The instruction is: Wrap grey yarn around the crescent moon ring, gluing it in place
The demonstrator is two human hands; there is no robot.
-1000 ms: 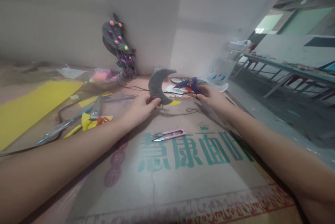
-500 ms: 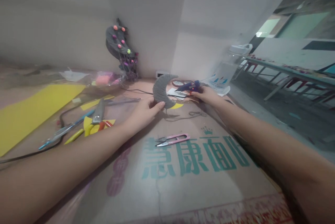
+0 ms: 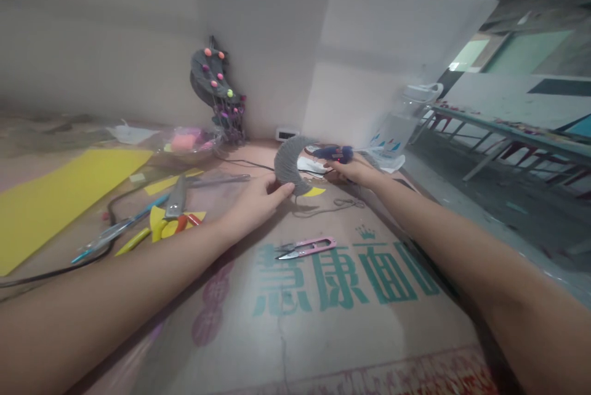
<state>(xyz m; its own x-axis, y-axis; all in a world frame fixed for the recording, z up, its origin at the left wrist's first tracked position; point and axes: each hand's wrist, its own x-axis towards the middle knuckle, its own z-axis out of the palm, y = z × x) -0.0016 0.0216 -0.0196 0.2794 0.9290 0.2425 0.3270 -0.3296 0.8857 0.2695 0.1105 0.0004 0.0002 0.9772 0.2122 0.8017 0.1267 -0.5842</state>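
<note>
Near the middle of the frame, the left hand [image 3: 265, 201] is closed in a pinch, its thumb and fingers around the lower part of a grey yarn-wrapped crescent [image 3: 286, 164]. The crescent stands roughly upright, its hollow side facing right, with a yellow piece [image 3: 314, 192] showing at its lower tip. Right of centre, the right hand [image 3: 355, 171] is curled around the handle of a dark blue glue gun [image 3: 337, 154], whose nozzle points left, near the crescent's inner curve; whether the two touch is hard to tell.

Just behind, at centre, lie a white paper [image 3: 311, 165] and a black cord [image 3: 247, 163] on the desk [image 3: 261, 150]. Below the hands, a loose grey strand [image 3: 348, 203] trails over a cardboard sheet [image 3: 351, 346] printed with green characters, and pink-handled snips [image 3: 314, 247] lie on it, blades to the left.

At left, beyond the left forearm, are scissors [image 3: 175, 201] among yellow scraps, a slim blue tool [image 3: 113, 235] and a large yellow sheet [image 3: 69, 198]. Farther back, left of centre, a clear bag [image 3: 184, 141] with pink contents sits near a larger grey crescent [image 3: 203, 78] dotted with coloured balls, upright before the pale wall. A white-lidded bottle [image 3: 397, 124] stands at upper right; beyond it is a long table [image 3: 508, 127].
</note>
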